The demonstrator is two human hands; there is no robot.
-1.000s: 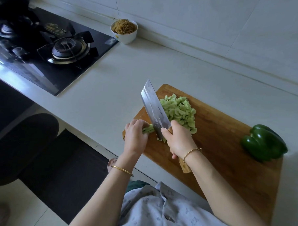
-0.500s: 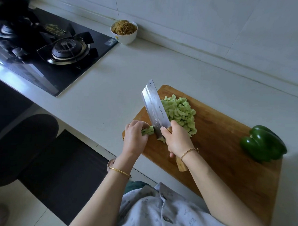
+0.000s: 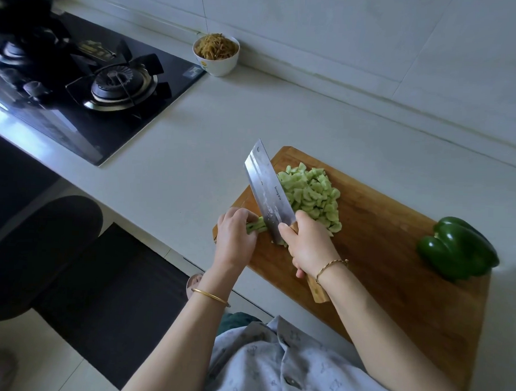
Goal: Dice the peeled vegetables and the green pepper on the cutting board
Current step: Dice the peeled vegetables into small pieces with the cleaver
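Right grip [image 3: 309,245] wraps cleaver [image 3: 270,193] handle; left grip [image 3: 235,238] pinches peeled stub [image 3: 258,225] beside blade, on board [image 3: 380,274]. Stub likely soft, slippery: hold end away from blade. Pepper [image 3: 458,248] far right of grips, whole.

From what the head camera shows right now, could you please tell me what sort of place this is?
Most likely a home kitchen: a gas hob is set into the pale countertop, a wooden cutting board carries diced green vegetable, and the right hand grips a cleaver.
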